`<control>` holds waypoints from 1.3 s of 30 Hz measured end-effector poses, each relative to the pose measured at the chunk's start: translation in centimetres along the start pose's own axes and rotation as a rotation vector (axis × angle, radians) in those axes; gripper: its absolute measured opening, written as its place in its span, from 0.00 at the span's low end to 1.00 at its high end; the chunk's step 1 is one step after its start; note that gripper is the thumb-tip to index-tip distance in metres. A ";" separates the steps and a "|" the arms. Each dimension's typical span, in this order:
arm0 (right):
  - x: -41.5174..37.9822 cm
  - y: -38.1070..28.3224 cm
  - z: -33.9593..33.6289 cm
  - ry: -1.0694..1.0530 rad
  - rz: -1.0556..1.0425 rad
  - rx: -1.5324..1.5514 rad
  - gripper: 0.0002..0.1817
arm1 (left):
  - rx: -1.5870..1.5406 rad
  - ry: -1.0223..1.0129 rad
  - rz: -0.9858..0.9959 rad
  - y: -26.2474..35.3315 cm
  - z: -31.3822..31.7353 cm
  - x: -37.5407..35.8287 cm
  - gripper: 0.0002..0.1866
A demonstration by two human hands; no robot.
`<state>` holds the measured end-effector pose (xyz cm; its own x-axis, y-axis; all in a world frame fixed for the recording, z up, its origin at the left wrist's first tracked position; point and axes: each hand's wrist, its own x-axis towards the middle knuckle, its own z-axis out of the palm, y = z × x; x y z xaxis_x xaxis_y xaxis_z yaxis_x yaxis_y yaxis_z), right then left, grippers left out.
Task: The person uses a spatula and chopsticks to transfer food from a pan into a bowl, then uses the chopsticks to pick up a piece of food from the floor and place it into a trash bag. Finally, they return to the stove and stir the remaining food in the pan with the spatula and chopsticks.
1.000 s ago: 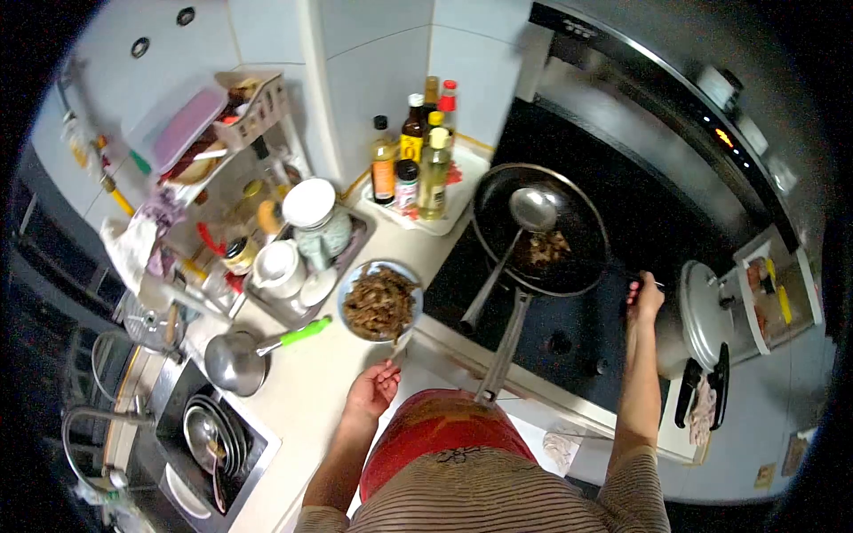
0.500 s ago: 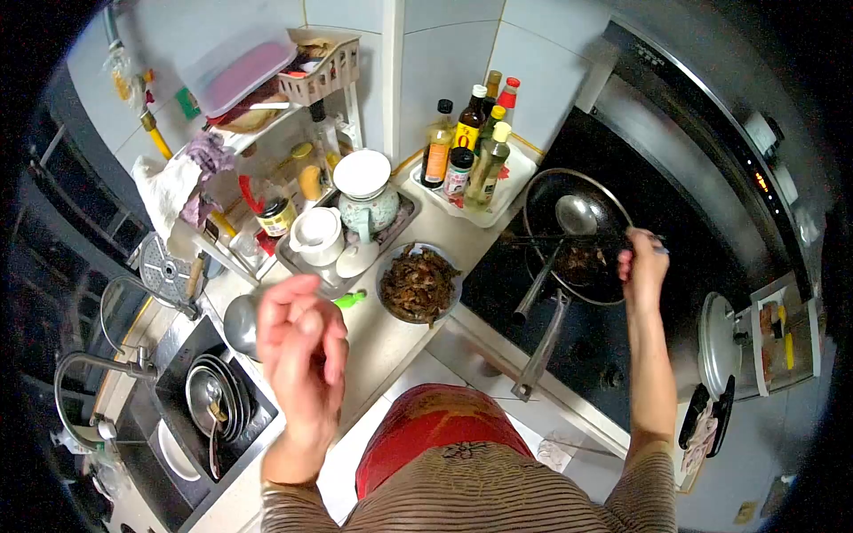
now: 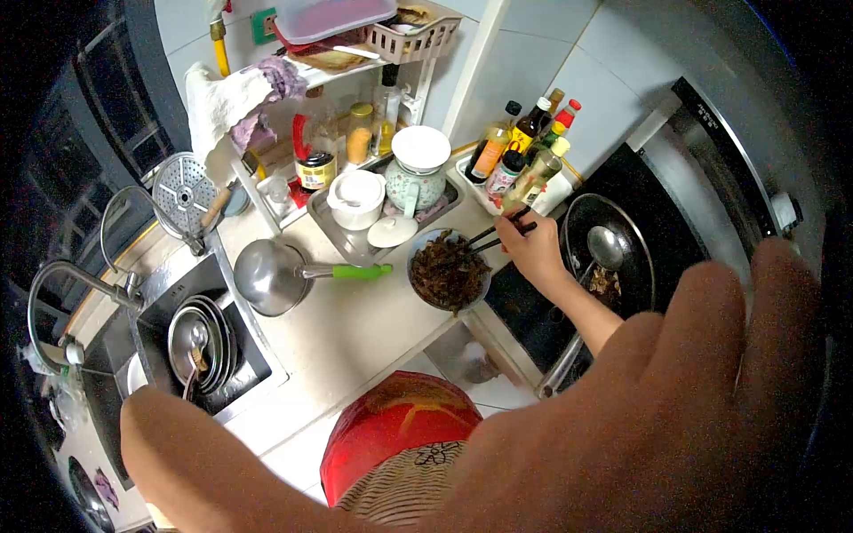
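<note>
My right hand holds a pair of dark chopsticks, and their tips reach into a bowl of dark brown cooked food on the pale counter. My left hand is lifted very near the camera and fills the lower right. Only its back and fingers show, blurred, with the forearm running in from the lower left. A black wok with a metal ladle and a little food stands on the dark stove to the right of the bowl.
Sauce bottles stand behind the bowl. A metal tray carries white ceramic jars. A steel pot with a green handle lies left of the bowl. The sink holds stacked dishes, with a tap at its left. A cluttered wire rack hangs on the wall.
My right hand left the wok and brought the chopsticks left to the food bowl. My left hand rose from the counter up to the camera. The view swung left.
</note>
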<state>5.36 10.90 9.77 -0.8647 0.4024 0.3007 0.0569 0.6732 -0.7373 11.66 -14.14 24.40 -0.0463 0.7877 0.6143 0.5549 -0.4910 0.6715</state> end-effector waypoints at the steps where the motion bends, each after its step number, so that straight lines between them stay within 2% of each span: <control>1: 0.1 -0.1 -0.2 -0.041 -0.025 -0.017 0.10 | -0.011 -0.001 -0.010 0.1 -0.1 0.1 0.23; 3: 0.0 -1.3 -0.8 -0.099 -0.048 -0.112 0.10 | -0.041 0.013 -0.041 0.3 -0.7 0.0 0.22; 5: 0.2 0.4 -1.1 -0.033 -0.076 -0.134 0.10 | -0.098 0.100 -0.120 0.3 -2.2 -0.1 0.22; 7: 0.2 0.9 -2.1 0.029 -0.063 -0.185 0.12 | -0.165 0.283 -0.309 -1.1 -4.5 -0.1 0.21; 8: 0.2 1.8 -2.4 0.034 -0.001 -0.083 0.11 | -0.192 0.409 -0.449 -2.8 -5.5 -0.3 0.21; 10: -0.2 0.7 -3.2 0.098 0.080 0.166 0.10 | -0.174 0.626 -0.738 -9.4 -7.3 -1.5 0.21; 11: -0.3 1.2 -3.8 0.154 0.030 0.174 0.11 | -0.083 0.634 -0.795 -15.0 -7.4 -3.3 0.18; 12: -0.7 1.4 -5.0 0.146 0.169 0.186 0.10 | 0.124 0.563 -0.873 -20.8 -7.7 -5.7 0.16; 13: -1.6 0.2 -6.0 0.212 0.169 0.244 0.09 | 0.394 0.542 -0.918 -24.2 -7.0 -7.0 0.16; 14: -2.8 -1.4 -7.1 0.279 0.168 0.302 0.08 | 0.420 0.480 -0.982 -31.6 -6.6 -10.5 0.17; 16: -5.3 -2.7 -9.3 0.510 0.275 0.316 0.07 | 0.626 0.511 -0.849 -35.6 -4.7 -11.8 0.16; 18: -8.3 -2.8 -12.1 0.714 0.268 0.252 0.08 | 0.668 0.485 -0.933 -37.0 -3.8 -10.7 0.14; 20: -12.1 -1.2 -14.7 0.967 0.349 0.177 0.08 | 0.802 0.469 -0.808 -38.4 -3.1 -10.0 0.11; 22: -15.8 0.9 -16.7 1.176 0.269 0.253 0.09 | 0.917 0.289 -0.875 -39.9 -3.1 -9.4 0.10; 24: -18.9 2.6 -17.8 1.329 0.246 0.288 0.10 | 1.008 0.210 -0.866 -43.6 -3.2 -10.0 0.10; 27: -22.5 4.9 -17.7 1.474 0.317 0.325 0.11 | 1.084 0.127 -0.842 -44.2 -3.2 -9.0 0.08; 30: -24.5 6.4 -17.3 1.491 0.418 0.334 0.10 | 1.079 0.035 -0.913 -42.0 -3.3 -7.8 0.08; 31: -24.9 6.7 -17.3 1.476 0.455 0.367 0.11 | 1.115 0.043 -0.804 -42.4 -3.3 -8.8 0.07; 32: -25.3 6.9 -17.3 1.473 0.461 0.381 0.11 | 1.103 0.031 -0.791 -42.1 -3.6 -9.4 0.07; 36: -24.5 7.7 -17.3 1.554 0.412 0.348 0.11 | 1.057 -0.055 -0.783 -35.3 -5.3 -8.1 0.07; 37: -23.9 7.0 -16.9 1.561 0.444 0.230 0.10 | 1.068 -0.054 -0.661 -34.9 -6.3 -9.1 0.07; 38: -24.0 7.3 -17.1 1.590 0.461 0.332 0.09 | 1.031 0.099 -0.496 -32.5 -7.0 -8.0 0.06; 39: -24.3 8.1 -17.2 1.539 0.414 0.292 0.09 | 1.043 0.112 -0.475 -32.6 -8.3 -8.0 0.06</control>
<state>35.43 17.20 6.88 0.4877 0.8450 0.2193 -0.1008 0.3040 -0.9473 -12.99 -7.56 1.00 -0.4792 0.7477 0.4597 0.8766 0.4341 0.2077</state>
